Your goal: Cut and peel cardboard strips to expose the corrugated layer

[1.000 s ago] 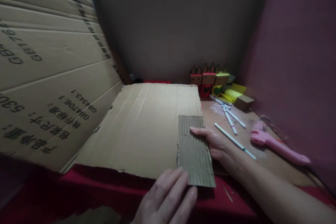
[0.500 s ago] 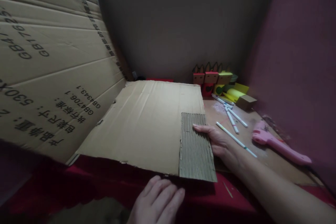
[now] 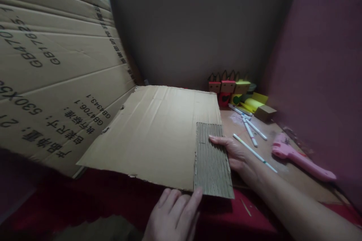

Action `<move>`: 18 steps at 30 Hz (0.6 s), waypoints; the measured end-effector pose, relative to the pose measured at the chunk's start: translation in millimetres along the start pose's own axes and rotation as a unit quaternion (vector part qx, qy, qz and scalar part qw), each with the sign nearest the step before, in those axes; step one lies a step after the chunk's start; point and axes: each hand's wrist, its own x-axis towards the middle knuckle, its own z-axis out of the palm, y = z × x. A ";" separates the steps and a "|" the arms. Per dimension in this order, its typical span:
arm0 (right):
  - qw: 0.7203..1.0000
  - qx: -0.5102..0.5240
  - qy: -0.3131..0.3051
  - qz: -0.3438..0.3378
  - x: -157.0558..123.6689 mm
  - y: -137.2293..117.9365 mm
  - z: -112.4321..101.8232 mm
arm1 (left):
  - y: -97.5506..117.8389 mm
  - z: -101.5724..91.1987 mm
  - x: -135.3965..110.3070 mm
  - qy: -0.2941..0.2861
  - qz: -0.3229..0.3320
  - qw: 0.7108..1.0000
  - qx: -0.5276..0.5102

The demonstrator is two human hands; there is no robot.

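- Right now, my right hand (image 3: 234,154) grips the ribbed cardboard strip (image 3: 213,171), thumb flat on top; the other fingers are hidden.
- That strip lies over the near right corner of the smooth cardboard sheet (image 3: 158,131).
- My left hand (image 3: 171,214) is bent at the near edge, fingers close together, forefinger at the strip's lower left corner; whether it pinches anything, I cannot tell.
- Right of my right hand, white pens (image 3: 254,152) and a pink tool (image 3: 308,165) lie on the desk (image 3: 308,188).
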 end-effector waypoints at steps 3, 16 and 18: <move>1.000 0.008 -0.007 -0.005 -0.1 0.3 -1.1 | 0.0 -1.4 -0.7 0.001 0.001 1.000 0.010; 1.000 -0.004 0.002 -0.029 -6.3 -5.5 5.5 | -2.7 1.3 -8.1 0.058 -0.011 0.997 -0.041; 0.999 -0.013 -0.012 -0.040 -10.9 -12.0 9.3 | -4.1 -1.6 -10.9 0.069 0.025 0.996 -0.047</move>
